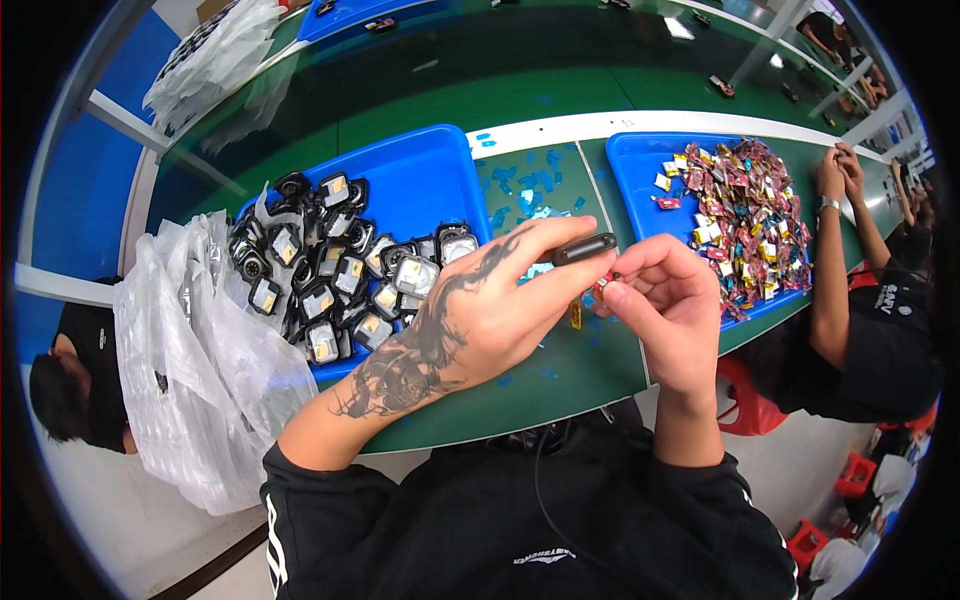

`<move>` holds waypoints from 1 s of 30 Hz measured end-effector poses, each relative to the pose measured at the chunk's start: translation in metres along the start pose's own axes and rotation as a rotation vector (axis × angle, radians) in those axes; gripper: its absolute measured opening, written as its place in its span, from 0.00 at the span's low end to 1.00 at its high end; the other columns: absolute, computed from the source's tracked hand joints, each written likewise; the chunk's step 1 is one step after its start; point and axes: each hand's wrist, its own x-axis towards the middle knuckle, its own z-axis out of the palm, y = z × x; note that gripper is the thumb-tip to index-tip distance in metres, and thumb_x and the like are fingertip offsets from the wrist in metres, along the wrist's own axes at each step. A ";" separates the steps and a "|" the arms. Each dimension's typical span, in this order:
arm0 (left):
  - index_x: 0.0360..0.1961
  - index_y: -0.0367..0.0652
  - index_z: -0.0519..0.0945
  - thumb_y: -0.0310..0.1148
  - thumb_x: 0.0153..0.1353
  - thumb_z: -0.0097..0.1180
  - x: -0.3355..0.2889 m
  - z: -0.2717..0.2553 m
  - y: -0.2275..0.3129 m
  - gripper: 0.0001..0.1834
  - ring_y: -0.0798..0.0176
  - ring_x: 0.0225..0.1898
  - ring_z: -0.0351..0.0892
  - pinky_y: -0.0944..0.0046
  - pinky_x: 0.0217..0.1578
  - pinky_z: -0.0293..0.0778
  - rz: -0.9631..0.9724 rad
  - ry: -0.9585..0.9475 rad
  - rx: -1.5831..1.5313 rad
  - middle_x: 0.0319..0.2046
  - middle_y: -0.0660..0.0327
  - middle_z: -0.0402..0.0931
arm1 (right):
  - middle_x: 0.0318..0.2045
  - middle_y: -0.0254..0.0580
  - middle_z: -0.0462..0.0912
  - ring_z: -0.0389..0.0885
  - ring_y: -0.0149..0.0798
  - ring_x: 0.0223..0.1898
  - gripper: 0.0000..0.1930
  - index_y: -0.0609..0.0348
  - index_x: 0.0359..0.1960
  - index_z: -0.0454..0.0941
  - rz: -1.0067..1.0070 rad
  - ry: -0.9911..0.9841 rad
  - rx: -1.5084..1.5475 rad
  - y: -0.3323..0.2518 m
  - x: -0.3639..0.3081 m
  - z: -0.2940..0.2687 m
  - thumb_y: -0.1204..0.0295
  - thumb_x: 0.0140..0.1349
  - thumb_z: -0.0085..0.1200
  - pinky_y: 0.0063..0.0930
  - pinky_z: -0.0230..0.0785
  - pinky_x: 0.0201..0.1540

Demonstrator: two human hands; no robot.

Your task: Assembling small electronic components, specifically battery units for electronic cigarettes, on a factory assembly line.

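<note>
My left hand (480,295), tattooed on its back, is closed on a black watch case (585,248), seen edge-on between the fingers. Right beside it, my right hand (672,305) pinches a tiny reddish part (604,284) at the case's lower side; its exact kind is too small to tell. At left, a blue tray (420,165) holds many black watch cases (330,260) with pale and yellowish insides. To the right, another blue tray (635,220) carries a heap of small red, yellow and white electronic parts (750,230).
Blue film scraps (540,180) lie scattered on the green table (600,345) between the trays. Translucent plastic sheets (190,370) hang over the left edge. Beyond runs a green conveyor (480,80) with a few parts. A co-worker (860,300) sits at right beside a red stool (745,400).
</note>
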 end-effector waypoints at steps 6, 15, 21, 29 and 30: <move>0.38 0.42 0.84 0.22 0.47 0.68 -0.002 0.001 -0.002 0.14 0.57 0.35 0.83 0.63 0.34 0.79 0.032 -0.018 0.031 0.38 0.57 0.81 | 0.36 0.38 0.80 0.78 0.25 0.38 0.05 0.68 0.40 0.75 -0.019 -0.018 -0.030 -0.002 0.001 -0.003 0.82 0.64 0.53 0.19 0.71 0.43; 0.39 0.33 0.84 0.23 0.58 0.63 -0.006 0.004 0.005 0.07 0.72 0.35 0.80 0.71 0.34 0.77 -0.803 -0.177 -0.800 0.33 0.59 0.82 | 0.37 0.36 0.78 0.75 0.23 0.35 0.08 0.65 0.42 0.73 -0.002 0.047 -0.019 0.004 -0.007 0.003 0.82 0.63 0.55 0.16 0.67 0.39; 0.47 0.29 0.80 0.18 0.60 0.57 -0.008 0.011 0.009 0.13 0.65 0.47 0.81 0.67 0.50 0.78 -0.736 -0.042 -0.864 0.47 0.54 0.79 | 0.34 0.36 0.79 0.78 0.24 0.35 0.17 0.64 0.46 0.70 -0.222 0.163 -0.318 0.011 0.000 0.010 0.85 0.57 0.61 0.17 0.70 0.37; 0.56 0.33 0.74 0.16 0.60 0.54 -0.003 0.006 0.013 0.21 0.63 0.54 0.78 0.65 0.56 0.75 -0.698 -0.024 -0.888 0.53 0.53 0.75 | 0.31 0.36 0.78 0.75 0.23 0.29 0.19 0.64 0.46 0.70 -0.291 0.185 -0.493 0.009 0.003 0.010 0.86 0.54 0.62 0.15 0.67 0.32; 0.56 0.34 0.74 0.16 0.60 0.54 -0.002 0.006 0.014 0.21 0.63 0.53 0.78 0.65 0.56 0.75 -0.711 -0.025 -0.887 0.53 0.54 0.75 | 0.31 0.36 0.78 0.74 0.22 0.28 0.19 0.64 0.45 0.71 -0.296 0.197 -0.502 0.010 0.003 0.010 0.86 0.54 0.62 0.15 0.66 0.32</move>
